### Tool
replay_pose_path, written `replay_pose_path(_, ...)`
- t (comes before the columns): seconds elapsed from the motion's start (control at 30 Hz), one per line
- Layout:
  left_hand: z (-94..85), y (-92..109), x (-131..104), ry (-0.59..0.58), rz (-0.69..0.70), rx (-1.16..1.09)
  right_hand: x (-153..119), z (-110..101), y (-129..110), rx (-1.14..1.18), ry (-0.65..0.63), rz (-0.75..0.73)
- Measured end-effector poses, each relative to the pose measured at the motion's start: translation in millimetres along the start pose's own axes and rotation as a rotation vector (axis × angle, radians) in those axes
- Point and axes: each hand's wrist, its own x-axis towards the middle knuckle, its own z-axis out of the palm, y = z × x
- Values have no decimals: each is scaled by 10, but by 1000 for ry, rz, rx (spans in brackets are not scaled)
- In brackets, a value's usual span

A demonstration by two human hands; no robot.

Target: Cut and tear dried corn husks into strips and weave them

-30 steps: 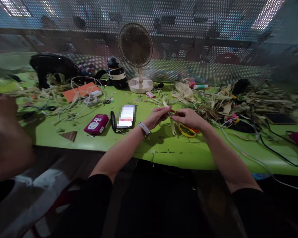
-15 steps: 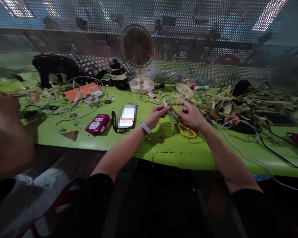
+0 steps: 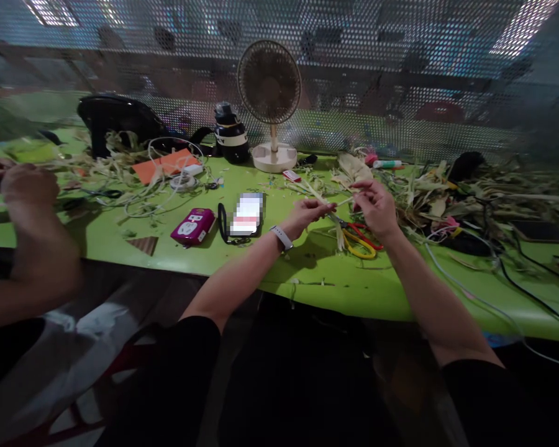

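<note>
Over the green table, my left hand [image 3: 308, 214] pinches pale strips of dried husk [image 3: 339, 234] between thumb and fingertips. Some strips point up past the fingers and others hang below them. My right hand [image 3: 376, 202] is just to the right, its thumb and finger closed on the end of a thin pale strip [image 3: 345, 201] that runs across from the left hand. Scissors [image 3: 361, 241] with one yellow and one red handle lie on the table under and between my hands, their blades partly covered by the husk.
A phone [image 3: 246, 214], a purple box [image 3: 193, 226] and a cardboard triangle [image 3: 143, 244] lie to the left. Behind stand a fan [image 3: 274, 158] and a dark bottle [image 3: 231, 141]. Husk heaps [image 3: 428, 202] and cables [image 3: 451, 276] cover the right. Another person's hand [image 3: 30, 186] is far left.
My right hand has moved slightly up and away from the left, and a thin strip now stretches between them. The whole view has shifted a little, so things sit farther right.
</note>
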Motion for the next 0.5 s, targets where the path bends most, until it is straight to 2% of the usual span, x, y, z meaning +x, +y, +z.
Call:
replay_pose_path(0.13, 57, 4, -55, -126, 25, 49, 76, 11, 114, 38, 100, 16)
replay_pose_path(0.3, 81, -17, -72, -191, -36, 15, 130, 22, 277, 20, 91, 35)
replay_pose_path(0.4, 64, -50, -46, -144, -79, -53, 120, 10, 288, 2, 87, 35)
replay_pose_path(0.5, 36, -61, -5, -21, -89, -155, 68, -21, 185, -80, 214, -68)
